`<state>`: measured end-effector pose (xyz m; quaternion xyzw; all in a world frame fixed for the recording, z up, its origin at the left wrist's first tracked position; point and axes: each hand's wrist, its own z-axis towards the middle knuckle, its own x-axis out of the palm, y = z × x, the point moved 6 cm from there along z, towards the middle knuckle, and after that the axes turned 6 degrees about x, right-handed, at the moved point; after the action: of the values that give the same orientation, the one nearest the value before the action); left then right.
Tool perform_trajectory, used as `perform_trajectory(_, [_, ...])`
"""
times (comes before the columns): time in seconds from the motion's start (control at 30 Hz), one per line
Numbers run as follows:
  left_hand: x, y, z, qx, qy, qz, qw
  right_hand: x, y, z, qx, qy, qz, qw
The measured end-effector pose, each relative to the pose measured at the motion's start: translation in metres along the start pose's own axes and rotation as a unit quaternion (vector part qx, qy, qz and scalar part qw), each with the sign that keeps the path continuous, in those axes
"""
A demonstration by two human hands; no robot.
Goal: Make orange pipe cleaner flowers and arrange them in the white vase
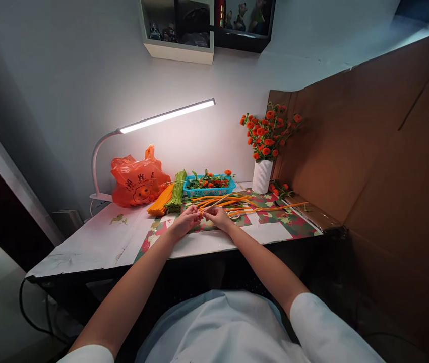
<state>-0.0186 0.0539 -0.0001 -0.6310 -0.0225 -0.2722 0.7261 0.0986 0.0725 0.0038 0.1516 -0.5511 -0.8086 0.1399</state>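
Over the front of the table, my left hand (186,223) and my right hand (219,218) meet with their fingertips pinched together. Between them is a small bit of orange pipe cleaner (201,214), largely covered by the fingers. A thin pale stick (216,202) slants up and right from the fingertips; which hand grips it is unclear. Just behind the hands lie several loose orange pipe cleaners (237,199), one long one reaching far to the right. A roll of tape (233,216) rests beside my right hand.
Behind stand an orange bundle (161,200) and a green bundle (177,190) of pipe cleaners, a blue basket (209,192) of flower pieces, and an orange plastic bag (136,176). A white vase (262,176) holds orange flowers. A lamp (167,116) arches above; cardboard (395,131) walls the right.
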Motion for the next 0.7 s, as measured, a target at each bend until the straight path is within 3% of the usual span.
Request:
perform_trajectory(0.27, [-0.001, 0.003, -0.001, -0.032, -0.004, 0.009, 0.999, 0.001, 0.007, -0.007, -0.011, 0.001, -0.036, 0.999])
perform_trajectory(0.4, [-0.007, -0.002, 0.001, 0.050, -0.039, 0.131, 0.989, -0.002, 0.011, -0.007, -0.015, -0.032, -0.047, 0.998])
perform_trajectory(0.5, [-0.005, -0.009, 0.001, 0.123, -0.048, 0.236, 0.963, -0.003, 0.014, -0.008, -0.012, -0.042, -0.047, 0.998])
perform_trajectory(0.7, [0.000, -0.018, -0.005, 0.209, -0.067, 0.342, 0.914, -0.008, 0.007, -0.006, 0.016, -0.077, -0.034, 0.996])
